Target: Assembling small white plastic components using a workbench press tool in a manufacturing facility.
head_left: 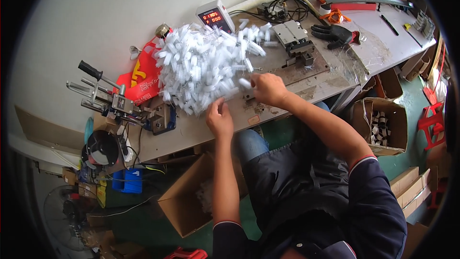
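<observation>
"What did the right hand [268, 88] hold?"
"It pinched a white bristled cylinder [244, 83] beside the white bristly heap [201, 62] on the pale surface [189, 132]."
"The left hand [220, 121]?"
"Half-curled near the heap; its grip I could not tell."

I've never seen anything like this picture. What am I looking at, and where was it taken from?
No robot here: just a person's bare hands, seen from a wide camera worn on the head, looking down. That lens bends straight edges.

On the table lies a heap of small white bristly pieces. Behind it stands a box with a red-lit display; to the right are a metal fixture and a dark glove.

The right hand seems to pinch one white piece. The left hand is at the heap's near edge; its grip is unclear.
</observation>
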The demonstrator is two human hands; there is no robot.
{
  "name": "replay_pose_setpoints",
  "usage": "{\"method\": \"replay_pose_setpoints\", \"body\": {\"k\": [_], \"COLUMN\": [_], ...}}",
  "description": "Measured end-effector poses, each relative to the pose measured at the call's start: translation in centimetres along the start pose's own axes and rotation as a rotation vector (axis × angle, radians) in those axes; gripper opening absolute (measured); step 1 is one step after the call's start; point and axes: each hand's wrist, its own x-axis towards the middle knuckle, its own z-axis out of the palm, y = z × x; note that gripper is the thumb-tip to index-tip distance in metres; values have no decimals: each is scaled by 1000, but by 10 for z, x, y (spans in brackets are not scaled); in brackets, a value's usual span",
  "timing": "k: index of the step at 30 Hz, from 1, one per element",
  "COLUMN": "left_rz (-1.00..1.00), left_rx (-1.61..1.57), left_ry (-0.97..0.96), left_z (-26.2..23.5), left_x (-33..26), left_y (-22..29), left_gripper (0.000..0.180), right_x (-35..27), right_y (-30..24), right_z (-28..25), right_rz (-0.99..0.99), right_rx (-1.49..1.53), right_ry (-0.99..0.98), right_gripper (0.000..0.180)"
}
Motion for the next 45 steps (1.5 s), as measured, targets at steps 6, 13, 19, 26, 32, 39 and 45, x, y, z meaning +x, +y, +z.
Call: {"method": "replay_pose_setpoints", "body": {"k": [6, 13, 19, 26, 32, 39, 45], "left_rz": [91, 212, 486, 552, 500, 408, 395], "left_rx": [161, 277, 80, -4, -71, -142, -139], "left_ry": [-31, 27, -9, -54, -57, -73, -110], "left_z": [-1, 5, 62, 131, 149, 148, 147], "left_x": [-1, -10, 10, 69, 72, 75, 73], "left_y": [1, 17, 96, 108, 87, 81, 79], "left_gripper": [16, 18, 16, 17, 15, 14, 13], "right_x": [-29, -69, -79, -73, -68, -60, -59], "right_y": [43, 75, 102, 112, 113, 109, 105], "right_z": [-20, -26, -40, -38, -40, -40, -42], "right_rz": [6, 116, 175, 208, 288, 344, 408], "right_rx": [-94, 98, 167, -14, -42, -1, 27], "right_ry": [11, 315, 508, 595, 567, 581, 564], "right_gripper": [15, 11, 12, 14, 13, 14, 15]}}
